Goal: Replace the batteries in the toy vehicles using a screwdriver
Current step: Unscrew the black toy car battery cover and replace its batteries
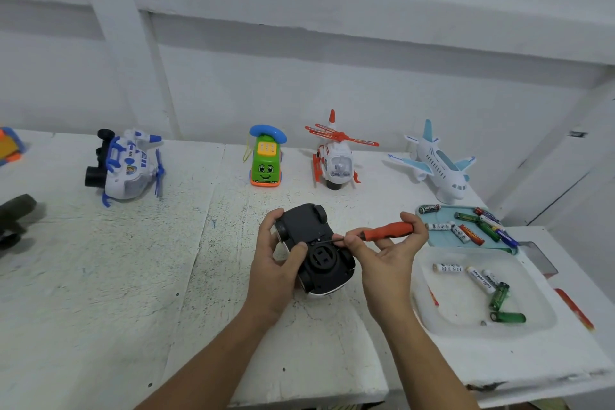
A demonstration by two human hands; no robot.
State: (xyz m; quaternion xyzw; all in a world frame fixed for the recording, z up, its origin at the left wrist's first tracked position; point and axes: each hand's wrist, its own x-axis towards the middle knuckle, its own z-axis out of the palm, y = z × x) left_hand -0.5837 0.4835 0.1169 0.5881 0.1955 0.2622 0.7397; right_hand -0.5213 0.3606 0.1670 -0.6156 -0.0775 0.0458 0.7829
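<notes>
While the left hand (283, 263) grips a white plastic toy car (316, 243) turned black underside up over the white painted table (133, 260), its thumb lies across the chassis and its fingers curl round the far side. The right hand (389, 253) pinches a slim orange-handled screwdriver (387, 231) between thumb and fingers. The dark tip touches the underside near the round black hub, and the right thumb hides part of the shaft. Just right of the hands a teal plastic tray (439, 240) holds loose green, white and red batteries (466, 217). Nearer the person a translucent white tray (459, 306) holds a few more. Along the wall stand a green toy telephone car (266, 165), a white and orange toy helicopter (336, 162) and a white and pale blue toy aeroplane (439, 167). A white and blue toy helicopter (128, 167) lies on its side well to the left
</notes>
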